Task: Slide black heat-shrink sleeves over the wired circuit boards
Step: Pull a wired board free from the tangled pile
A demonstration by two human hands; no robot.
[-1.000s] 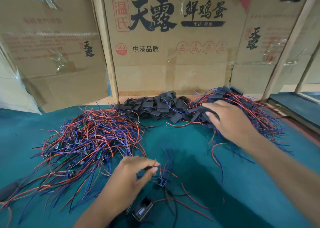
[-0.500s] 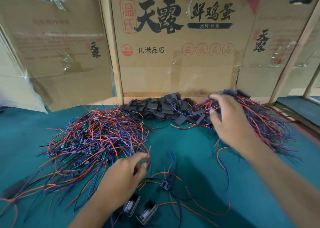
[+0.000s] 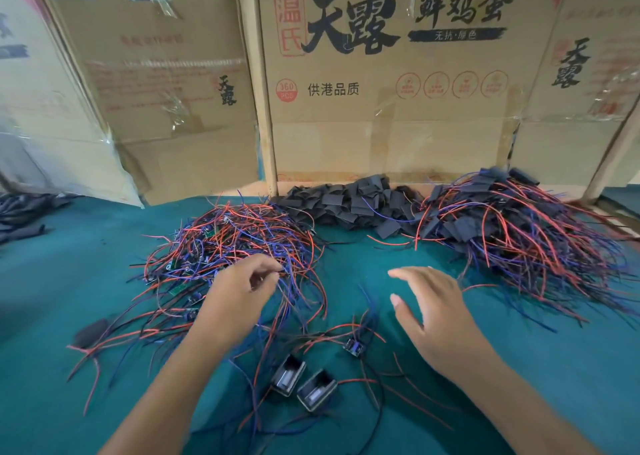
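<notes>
A tangled heap of bare circuit boards with red and blue wires (image 3: 228, 246) lies left of centre on the green table. My left hand (image 3: 239, 292) reaches into its near edge and pinches wires between thumb and fingertips. A pile of flat black heat-shrink sleeves (image 3: 349, 203) sits at the back centre. To its right lies a heap of sleeved boards with wires (image 3: 519, 236). My right hand (image 3: 436, 312) hovers over bare table between the heaps, fingers spread and holding nothing. Two sleeved boards (image 3: 301, 380) and one bare small board (image 3: 355, 345) lie near me.
Cardboard boxes (image 3: 398, 108) and wooden posts (image 3: 263, 108) wall off the back of the green table (image 3: 69, 385). Dark strips (image 3: 24, 212) lie at the far left edge. A black oval object (image 3: 91, 328) rests by the left wires.
My right hand left the sleeved heap at the back right and came toward me, open and empty. My left hand moved forward into the bare-board heap and closed on wires.
</notes>
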